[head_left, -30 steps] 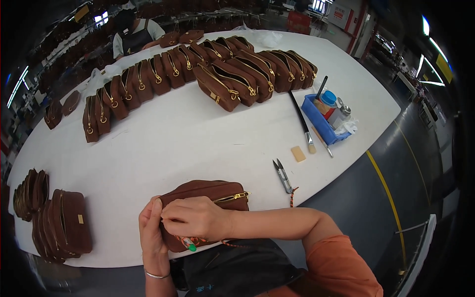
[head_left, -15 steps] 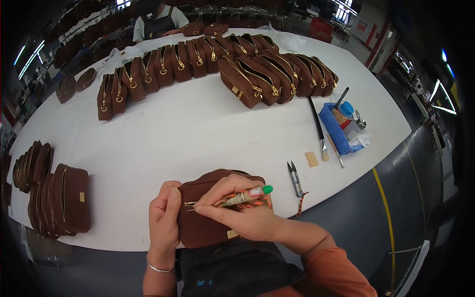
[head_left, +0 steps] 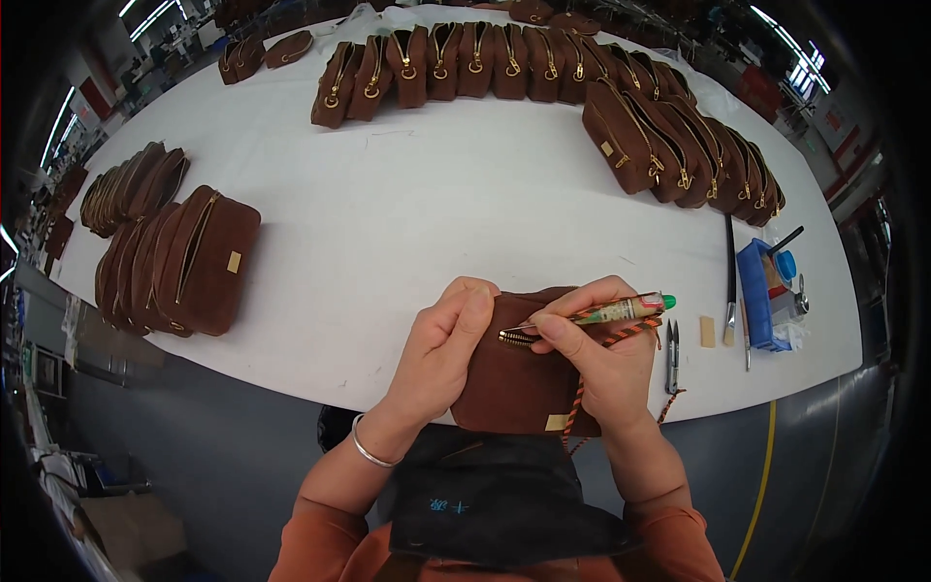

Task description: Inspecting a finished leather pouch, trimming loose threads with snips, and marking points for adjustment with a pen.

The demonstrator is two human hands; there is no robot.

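A brown zippered pouch (head_left: 514,388) is held up at the near edge of the table, a small gold tag on its lower right. My left hand (head_left: 441,344) grips its left side, thumb on top. In my right hand (head_left: 611,364) is an awl-like tool (head_left: 626,309) with a wrapped, pen-shaped handle and a green end. Its thin metal point lies by the short gold zipper (head_left: 516,338) on the pouch's face; whether it touches the teeth, I cannot tell. An orange-and-black cord (head_left: 579,403) runs around my right hand and hangs down over the pouch.
Thread snips (head_left: 672,359) lie right of my right hand. Beyond them are a tan block (head_left: 707,332), a black-handled brush (head_left: 730,281) and a blue bin (head_left: 761,301) of bottles. Brown pouches stand in a far row (head_left: 475,63), at right (head_left: 679,155) and at left (head_left: 218,262).
My view has swung left, so the table's things sit further right. My left hand still grips the pouch. The tool's point has shifted to the upper side of the short zipper.
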